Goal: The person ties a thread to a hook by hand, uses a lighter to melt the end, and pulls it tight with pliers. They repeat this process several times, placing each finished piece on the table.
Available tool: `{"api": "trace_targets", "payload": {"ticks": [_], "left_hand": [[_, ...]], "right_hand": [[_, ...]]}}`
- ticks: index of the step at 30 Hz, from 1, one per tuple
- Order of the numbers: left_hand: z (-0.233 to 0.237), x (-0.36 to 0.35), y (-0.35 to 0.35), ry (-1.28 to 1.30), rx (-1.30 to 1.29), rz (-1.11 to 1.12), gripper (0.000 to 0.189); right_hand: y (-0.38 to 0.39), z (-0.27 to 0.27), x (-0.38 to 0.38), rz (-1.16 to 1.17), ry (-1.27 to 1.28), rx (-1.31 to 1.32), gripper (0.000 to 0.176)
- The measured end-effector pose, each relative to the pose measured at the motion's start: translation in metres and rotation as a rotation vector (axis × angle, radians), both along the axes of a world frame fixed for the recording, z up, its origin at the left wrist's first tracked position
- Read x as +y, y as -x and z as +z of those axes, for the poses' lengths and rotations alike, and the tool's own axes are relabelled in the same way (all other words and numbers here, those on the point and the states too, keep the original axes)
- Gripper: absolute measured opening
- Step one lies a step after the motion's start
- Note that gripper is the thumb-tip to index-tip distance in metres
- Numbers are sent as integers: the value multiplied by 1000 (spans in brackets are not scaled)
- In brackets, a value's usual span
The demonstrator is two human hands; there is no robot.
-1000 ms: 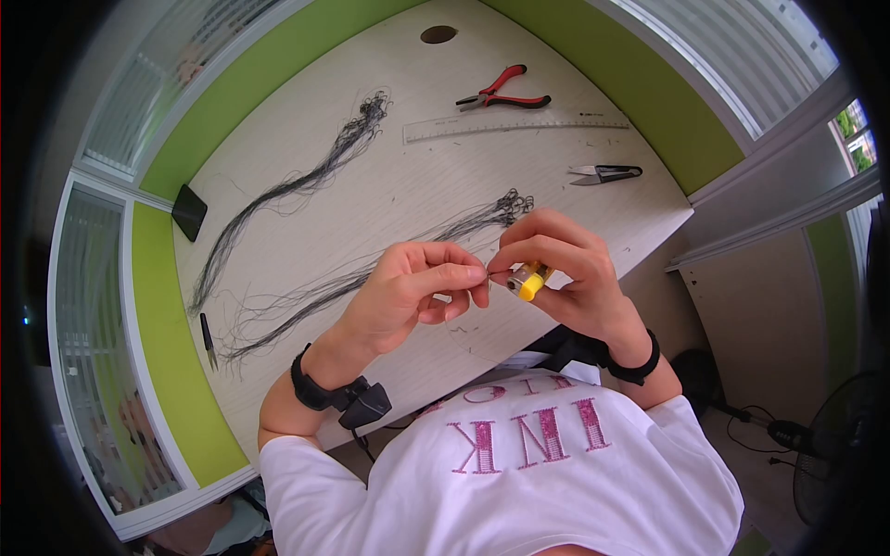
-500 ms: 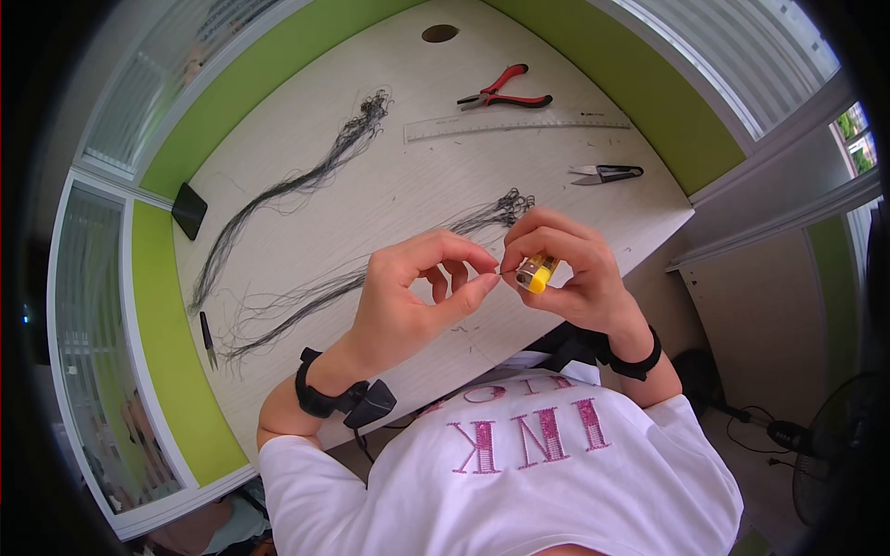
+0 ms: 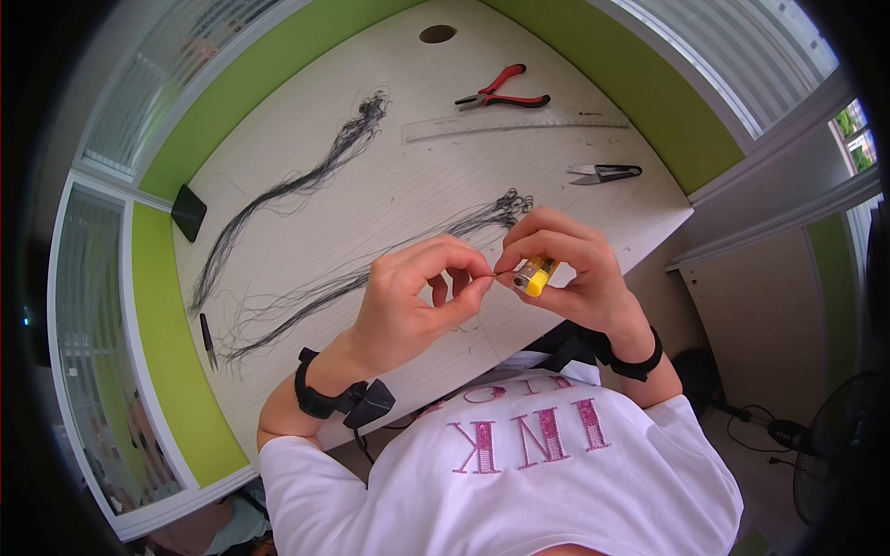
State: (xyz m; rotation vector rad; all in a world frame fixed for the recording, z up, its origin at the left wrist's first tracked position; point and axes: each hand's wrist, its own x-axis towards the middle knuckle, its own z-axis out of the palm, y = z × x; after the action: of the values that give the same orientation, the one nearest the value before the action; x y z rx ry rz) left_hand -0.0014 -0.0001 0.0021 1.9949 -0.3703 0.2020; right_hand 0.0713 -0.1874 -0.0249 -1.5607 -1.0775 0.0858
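My left hand [image 3: 417,287] pinches the end of a thin dark strand between thumb and forefinger. Right beside it, my right hand [image 3: 570,264] is wrapped round a yellow lighter [image 3: 535,278], its metal end facing my left fingertips. The strand spans the small gap between both hands; its other end is too small to make out. No flame shows. Behind my hands lies a bundle of dark threads [image 3: 473,221] with small loops or hooks at its upper end.
A second thread bundle [image 3: 269,193] lies at the left. Red-handled pliers [image 3: 505,93], a clear ruler [image 3: 514,126] and thread snips [image 3: 604,173] are farther back. A black phone-like object [image 3: 189,212] and tweezers [image 3: 208,339] lie near the left partition.
My left thumb and forefinger have closed together on the strand and moved slightly left of the lighter. The lighter has tilted and shifted a little in my right hand.
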Motion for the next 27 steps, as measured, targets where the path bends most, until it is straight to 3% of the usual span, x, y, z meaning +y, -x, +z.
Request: {"api": "trace_targets", "payload": {"ticks": [8,10,11,13,17,19,22,27], "left_hand": [[-1,0,-1,-34,40,-38,10],[4,-4,1,328,503,-11,17],[4,-3,-1,329,503,-10,17],[4,0,-4,525,823,-187,23],[12,7,-4,485,967,-305,18],[17,21,5,402,1006,-239,19],[24,73,31,348,879,64,18],[31,185,100,313,704,602,19]], "right_hand": [[1,0,0,-9,26,-18,20],[2,1,-5,-38,42,47,19],[2,1,-7,-67,59,111,17],[0,-6,-11,-157,24,160,13],[-14,-14,-20,-408,47,381,9],[-21,-15,-21,-439,30,416,16],[-29,-20,-20,-517,117,444,18],[-32,-33,-6,-496,208,215,14]]}}
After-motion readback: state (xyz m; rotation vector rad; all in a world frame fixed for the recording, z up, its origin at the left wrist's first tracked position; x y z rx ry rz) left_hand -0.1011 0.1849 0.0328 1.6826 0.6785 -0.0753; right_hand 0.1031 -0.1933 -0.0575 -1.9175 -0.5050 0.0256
